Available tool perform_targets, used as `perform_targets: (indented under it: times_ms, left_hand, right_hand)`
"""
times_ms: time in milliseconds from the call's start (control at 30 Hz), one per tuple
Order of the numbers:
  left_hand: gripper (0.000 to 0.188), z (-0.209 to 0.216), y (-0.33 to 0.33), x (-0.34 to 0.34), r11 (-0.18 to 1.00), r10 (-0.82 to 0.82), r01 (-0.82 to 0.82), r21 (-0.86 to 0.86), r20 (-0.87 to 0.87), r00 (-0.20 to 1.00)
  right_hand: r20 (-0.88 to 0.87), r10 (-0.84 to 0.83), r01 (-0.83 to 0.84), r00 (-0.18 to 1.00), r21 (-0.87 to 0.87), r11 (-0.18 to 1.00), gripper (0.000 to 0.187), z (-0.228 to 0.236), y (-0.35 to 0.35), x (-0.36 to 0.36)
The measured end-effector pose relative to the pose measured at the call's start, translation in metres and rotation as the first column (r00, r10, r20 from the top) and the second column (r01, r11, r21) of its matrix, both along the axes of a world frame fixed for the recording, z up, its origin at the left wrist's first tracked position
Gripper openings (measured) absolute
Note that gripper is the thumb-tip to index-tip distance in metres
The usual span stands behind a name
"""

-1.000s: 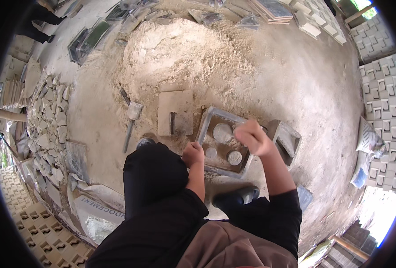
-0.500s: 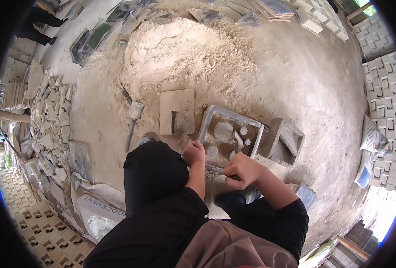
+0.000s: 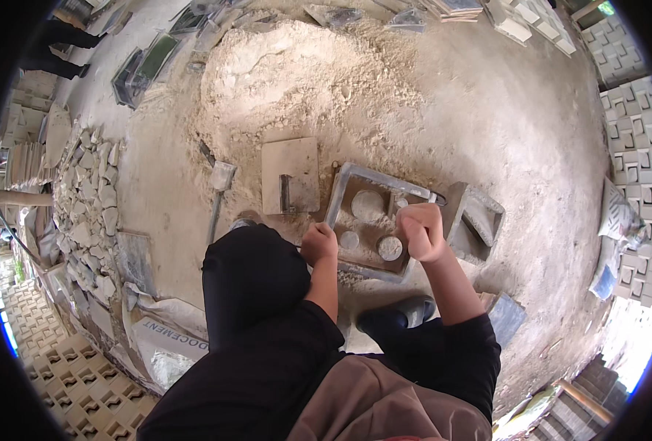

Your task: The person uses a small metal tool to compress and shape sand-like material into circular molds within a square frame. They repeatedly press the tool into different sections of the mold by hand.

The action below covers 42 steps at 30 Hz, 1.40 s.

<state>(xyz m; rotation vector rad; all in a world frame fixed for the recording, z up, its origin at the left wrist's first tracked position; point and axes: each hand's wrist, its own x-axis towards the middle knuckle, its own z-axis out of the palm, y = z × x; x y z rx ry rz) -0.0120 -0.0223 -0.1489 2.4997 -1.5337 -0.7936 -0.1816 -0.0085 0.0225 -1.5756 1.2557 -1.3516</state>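
A grey rectangular mould frame point(image 3: 388, 181) lies on the ground before me, with several round pale discs inside, among them a large disc point(image 3: 368, 206) and a smaller one point(image 3: 390, 248). At its left side my left hand point(image 3: 318, 244) is closed on the frame's edge; the fingers' undersides are hidden. My right hand point(image 3: 421, 229) is a fist above the frame's right side. What it grips, if anything, is hidden beneath it.
A square board with a handle point(image 3: 290, 175) lies beyond my left hand, a small shovel point(image 3: 221, 180) left of it. Right of the frame stands a grey box point(image 3: 475, 220) holding a slab. A powder heap point(image 3: 282, 81) lies farther off; stone pieces point(image 3: 87, 198) line the left.
My right fist has moved up and right, from the frame's near edge to its right side. A pale stick-like piece seen inside the frame is out of sight. My left hand stays put.
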Motion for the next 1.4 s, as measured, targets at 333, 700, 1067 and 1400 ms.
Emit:
perform_targets:
  times_ms: [333,700,1067,1400]
  left_hand:
    - [0.037,0.001,0.003,0.001,0.998,-0.003,0.001,-0.055,-0.025,1.000]
    - [0.037,-0.003,0.001,0.005,1.000,0.012,-0.013,-0.010,-0.045,0.999]
    - [0.031,-0.003,0.000,0.002,0.994,-0.019,0.014,-0.109,-0.042,0.999]
    - [0.032,-0.003,0.001,0.005,0.988,-0.018,0.009,-0.157,-0.059,0.998]
  right_hand:
    - [0.218,-0.493,0.464,0.842,0.172,0.869,0.034,-0.001,-0.039,-0.004]
    - [0.547,-0.514,0.568,0.661,0.083,0.819,0.037,0.002,0.013,0.014]
    - [0.505,-0.746,0.846,0.434,0.055,0.530,0.033,-0.008,0.002,0.004]
    - [0.219,-0.879,0.893,0.423,0.060,0.445,0.045,0.001,-0.017,-0.008]
